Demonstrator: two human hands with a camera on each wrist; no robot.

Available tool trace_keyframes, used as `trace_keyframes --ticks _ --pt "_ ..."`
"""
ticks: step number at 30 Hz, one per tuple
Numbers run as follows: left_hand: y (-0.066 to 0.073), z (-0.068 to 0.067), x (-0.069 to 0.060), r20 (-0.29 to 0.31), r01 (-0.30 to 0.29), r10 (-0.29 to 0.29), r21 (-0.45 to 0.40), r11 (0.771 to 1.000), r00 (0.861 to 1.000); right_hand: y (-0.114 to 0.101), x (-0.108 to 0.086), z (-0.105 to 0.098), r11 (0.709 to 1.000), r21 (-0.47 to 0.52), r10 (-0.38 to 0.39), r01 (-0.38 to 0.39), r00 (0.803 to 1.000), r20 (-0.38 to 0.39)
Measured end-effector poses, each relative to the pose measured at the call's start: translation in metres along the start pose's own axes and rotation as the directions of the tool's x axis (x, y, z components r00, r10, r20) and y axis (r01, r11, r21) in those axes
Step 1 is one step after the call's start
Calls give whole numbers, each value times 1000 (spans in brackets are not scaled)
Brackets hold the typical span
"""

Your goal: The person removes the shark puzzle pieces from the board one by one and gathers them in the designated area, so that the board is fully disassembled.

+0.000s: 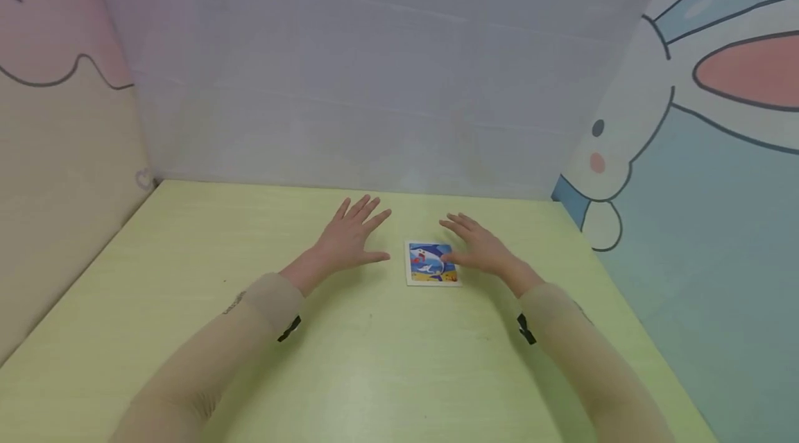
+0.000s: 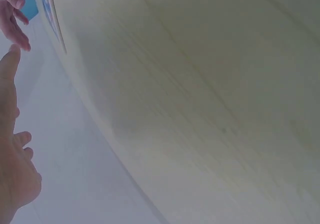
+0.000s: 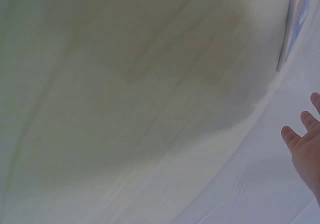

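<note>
Evidently, the picture tile (image 1: 431,267) lies flat on the table (image 1: 368,367), roughly four o'clock from the left hand (image 1: 347,240), nine from the right hand (image 1: 480,247). Both, fingers spread, grasp nothing; the picture looks complete, any pickup remains undone, and right-thumb contact is unclear.

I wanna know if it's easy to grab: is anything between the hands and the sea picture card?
Nothing visible stands in the way. Between the left hand and the picture card, only tabletop shows. In the head view, the right hand overlaps the card's right side, with no other thing seen between them.
</note>
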State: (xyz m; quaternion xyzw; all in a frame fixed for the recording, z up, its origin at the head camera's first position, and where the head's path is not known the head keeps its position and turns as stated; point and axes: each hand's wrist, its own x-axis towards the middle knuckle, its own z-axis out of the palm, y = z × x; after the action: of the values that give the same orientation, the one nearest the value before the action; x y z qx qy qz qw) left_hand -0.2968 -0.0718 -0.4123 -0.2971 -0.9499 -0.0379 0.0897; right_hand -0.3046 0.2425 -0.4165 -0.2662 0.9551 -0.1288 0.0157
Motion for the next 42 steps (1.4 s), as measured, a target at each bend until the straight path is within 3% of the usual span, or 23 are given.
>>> trace_keyframes --ticks 6,13,20,26,34,42 --pt "10 14 18 14 -57 57 -2 998 998 5 8 16 997 72 37 -36 999 -2" --pt "17 32 38 96 -64 73 -94 993 993 1 19 31 987 156 23 -28 999 39" --pt "24 43 45 155 -83 106 -149 985 982 -5 19 39 981 191 29 -42 997 71" --pt "29 43 46 178 -55 88 -180 982 980 -8 17 45 977 211 14 -27 998 60" --pt "27 46 47 198 -33 98 -305 952 975 -13 12 48 975 220 18 -31 998 59" --pt "24 49 51 210 11 89 -431 902 974 -17 6 49 963 263 41 -54 998 52"
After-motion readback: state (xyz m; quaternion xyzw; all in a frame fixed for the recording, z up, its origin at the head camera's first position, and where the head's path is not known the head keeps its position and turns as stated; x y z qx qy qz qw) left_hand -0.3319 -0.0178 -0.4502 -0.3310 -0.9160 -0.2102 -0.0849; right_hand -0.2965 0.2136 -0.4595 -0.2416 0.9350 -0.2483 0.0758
